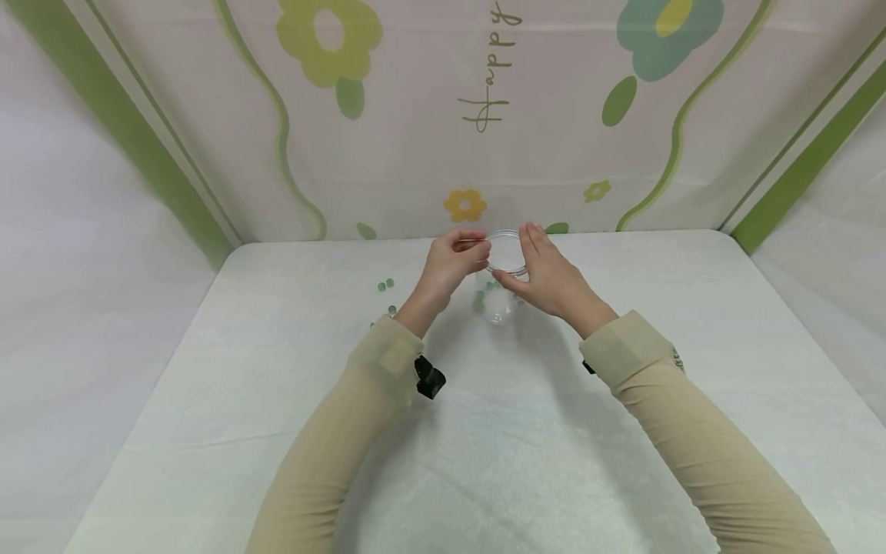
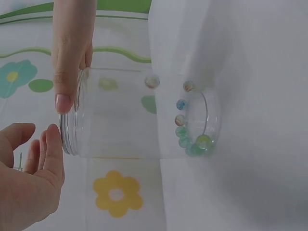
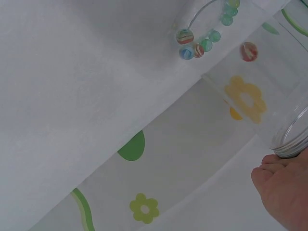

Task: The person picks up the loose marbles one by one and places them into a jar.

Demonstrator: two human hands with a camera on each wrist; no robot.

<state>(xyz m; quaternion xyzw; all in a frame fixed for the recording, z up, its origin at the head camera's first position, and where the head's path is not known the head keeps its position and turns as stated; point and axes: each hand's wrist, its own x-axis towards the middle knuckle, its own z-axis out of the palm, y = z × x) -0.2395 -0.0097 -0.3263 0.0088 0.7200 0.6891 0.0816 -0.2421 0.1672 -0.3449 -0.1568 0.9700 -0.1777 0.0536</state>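
Note:
A tall clear jar (image 2: pixel 120 127) stands upright on the white table, several glass marbles (image 2: pixel 181 131) gathered around its base inside. One reddish swirled marble (image 3: pixel 249 51) shows partway up the jar, above the others. My right hand (image 1: pixel 550 277) grips the jar's rim (image 1: pixel 508 232) from the right, thumb in front and fingers farther back. On the other side, my left hand (image 1: pixel 450 265) is at the mouth with its fingertips right by the rim. In the left wrist view, the left fingers (image 2: pixel 54 154) are loosely bent and spread from the thumb, with nothing between them.
Several loose green marbles (image 1: pixel 381 286) lie on the white tabletop (image 1: pixel 484 462), left of the jar and beside the left forearm. Close behind the jar, at the table's far edge, hangs a flower-printed curtain (image 1: pixel 415 154). White cloth walls (image 1: pixel 83 231) flank the table.

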